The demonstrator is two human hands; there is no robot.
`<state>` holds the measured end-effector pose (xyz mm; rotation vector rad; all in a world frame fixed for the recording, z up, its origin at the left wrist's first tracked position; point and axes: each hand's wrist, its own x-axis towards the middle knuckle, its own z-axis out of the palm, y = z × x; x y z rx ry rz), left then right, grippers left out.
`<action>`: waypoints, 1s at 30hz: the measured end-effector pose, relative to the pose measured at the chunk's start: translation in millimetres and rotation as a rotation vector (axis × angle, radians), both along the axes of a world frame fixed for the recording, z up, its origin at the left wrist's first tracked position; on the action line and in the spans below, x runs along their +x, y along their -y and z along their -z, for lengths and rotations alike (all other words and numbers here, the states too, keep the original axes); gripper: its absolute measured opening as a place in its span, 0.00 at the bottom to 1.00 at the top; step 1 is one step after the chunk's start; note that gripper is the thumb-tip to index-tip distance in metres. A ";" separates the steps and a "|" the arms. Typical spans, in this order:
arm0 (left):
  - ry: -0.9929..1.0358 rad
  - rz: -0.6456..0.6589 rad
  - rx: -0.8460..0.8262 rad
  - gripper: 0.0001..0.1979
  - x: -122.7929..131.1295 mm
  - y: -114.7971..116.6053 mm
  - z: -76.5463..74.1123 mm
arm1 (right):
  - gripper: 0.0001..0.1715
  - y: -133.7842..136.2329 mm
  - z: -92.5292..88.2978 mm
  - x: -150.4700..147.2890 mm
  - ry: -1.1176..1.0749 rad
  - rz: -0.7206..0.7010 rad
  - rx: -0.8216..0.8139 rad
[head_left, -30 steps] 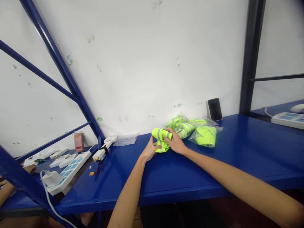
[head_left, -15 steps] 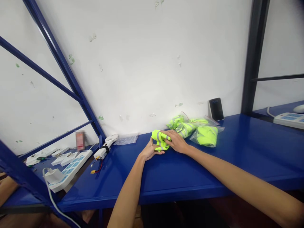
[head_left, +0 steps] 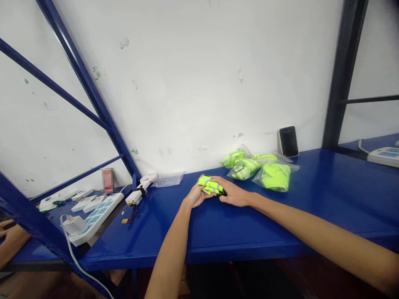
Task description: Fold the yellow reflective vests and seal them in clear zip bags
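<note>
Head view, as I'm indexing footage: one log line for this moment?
left hand: holding striped bundle | right hand: holding same bundle | farther back: bagged yellow-green cloth

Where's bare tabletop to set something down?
Glossy blue tabletop is bare between the white, black-strapped box and left hand, and right of the clear plastic bags of lime fabric. Crowded: around those bags, with the right hand on silver-striped lime cloth nearby.

The head view looks forward and down from near the front edge of the surface [head_left: 249, 228], wide enough to take in the wall [head_left: 187, 87] behind it.
</note>
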<state>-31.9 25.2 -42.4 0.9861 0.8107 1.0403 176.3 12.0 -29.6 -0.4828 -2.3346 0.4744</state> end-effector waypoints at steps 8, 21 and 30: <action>0.106 0.089 -0.006 0.22 5.0 4.8 -7.5 | 0.35 -2.8 5.2 -20.6 -0.206 0.243 0.023; 0.133 0.049 -0.004 0.15 8.4 6.6 -9.3 | 0.36 -8.3 10.1 -16.7 -0.084 0.240 0.177; -0.041 0.216 0.023 0.23 9.4 4.7 -8.8 | 0.21 -6.1 4.3 -15.6 -0.270 0.269 0.013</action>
